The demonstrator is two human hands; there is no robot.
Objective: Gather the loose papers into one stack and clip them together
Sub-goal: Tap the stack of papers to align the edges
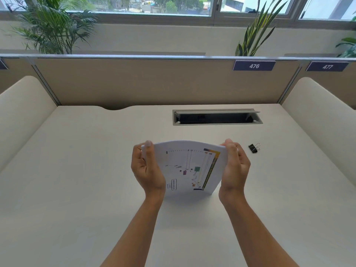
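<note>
A stack of white papers with a printed colour chart on the top sheet stands on its lower edge on the desk, bowed slightly. My left hand grips its left edge, thumb in front. Gripping the right edge is my right hand. A black binder clip with silver handles lies on the desk a short way to the right of my right hand, untouched.
An open cable slot is set into the desk behind the papers. Cream side panels rise at the left and right. A beige partition closes the back, with plants and windows beyond.
</note>
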